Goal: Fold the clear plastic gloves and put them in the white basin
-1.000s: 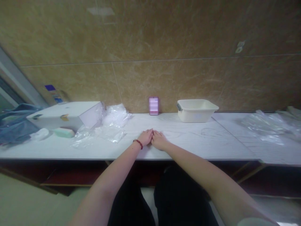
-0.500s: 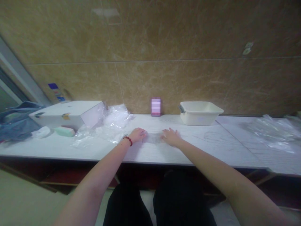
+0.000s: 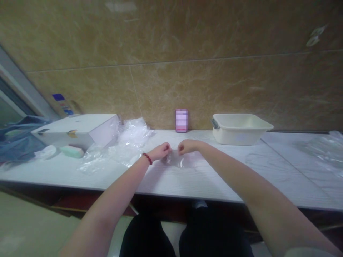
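A small clear plastic bag (image 3: 179, 160) hangs between my two hands just above the white tabletop (image 3: 158, 182). My left hand (image 3: 161, 151), with a red bead bracelet at its wrist, pinches the bag near its upper left. The bag's upper right part is gripped in the closed fingers of my right hand (image 3: 185, 146). Whether anything is inside the bag I cannot tell; it looks see-through and thin.
Behind my hands a phone (image 3: 181, 120) leans against the tiled wall. A cream plastic bin (image 3: 235, 137) stands to its right. On the left are a white box (image 3: 77, 128), crumpled clear plastic (image 3: 134, 139) and a green-white sponge-like block (image 3: 72, 151). More clear plastic (image 3: 325, 150) lies far right.
Both hands have gone from lying spread on the flat bag to pinching its upper part and raising it. The camera view has shifted slightly.
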Motion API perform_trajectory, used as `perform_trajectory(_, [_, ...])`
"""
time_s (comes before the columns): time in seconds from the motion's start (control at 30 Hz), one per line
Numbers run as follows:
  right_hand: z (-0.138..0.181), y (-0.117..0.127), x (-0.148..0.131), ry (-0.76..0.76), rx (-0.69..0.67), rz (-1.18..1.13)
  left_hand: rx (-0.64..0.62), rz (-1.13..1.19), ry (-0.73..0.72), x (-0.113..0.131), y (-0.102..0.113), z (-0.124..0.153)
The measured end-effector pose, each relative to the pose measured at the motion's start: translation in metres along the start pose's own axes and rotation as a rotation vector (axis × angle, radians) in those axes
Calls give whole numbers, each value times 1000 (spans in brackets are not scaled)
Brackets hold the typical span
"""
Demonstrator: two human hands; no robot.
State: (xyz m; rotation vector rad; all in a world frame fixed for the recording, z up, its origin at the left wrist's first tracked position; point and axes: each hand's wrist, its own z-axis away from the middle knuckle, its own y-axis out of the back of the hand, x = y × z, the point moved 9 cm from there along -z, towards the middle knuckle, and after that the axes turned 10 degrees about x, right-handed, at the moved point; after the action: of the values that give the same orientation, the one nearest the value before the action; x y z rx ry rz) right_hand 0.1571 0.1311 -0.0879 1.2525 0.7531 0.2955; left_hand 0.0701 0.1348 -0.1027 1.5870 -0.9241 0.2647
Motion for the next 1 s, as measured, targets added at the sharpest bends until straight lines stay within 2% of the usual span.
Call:
perform_trajectory(0.1, [8, 11, 5, -84, -46, -158, -11, 355, 113, 2, -4, 0])
perform_trajectory(0.2, [18, 17, 11, -163, -77, -308, -48, 548, 160, 10, -10, -1])
perform_trajectory(0.3, [28, 16, 16, -211, -127, -460, 20, 631, 175, 20, -5, -5])
perform_trajectory(0.47, [41, 19, 27, -270, -106, -682, 103, 699, 165, 39, 5, -13])
perform_trajectory(0.63, [48, 17, 40, -324, -61, -682, 110, 803, 87, 52, 2, -16])
perform_trajectory(0.73, [52, 19, 48, -348, -49, -650, 121, 823, 67, 50, -5, -18])
perform_trajectory(0.83, [62, 44, 61, -375, 26, -659, 235, 793, 129, 33, -5, -21])
perform_trajectory(0.93, [79, 95, 87, -420, 199, -686, 344, 769, 255, 12, -6, -19])
perform_trajectory(1.0, [95, 134, 115, -475, 349, -696, 369, 784, 308, 5, -7, -16])
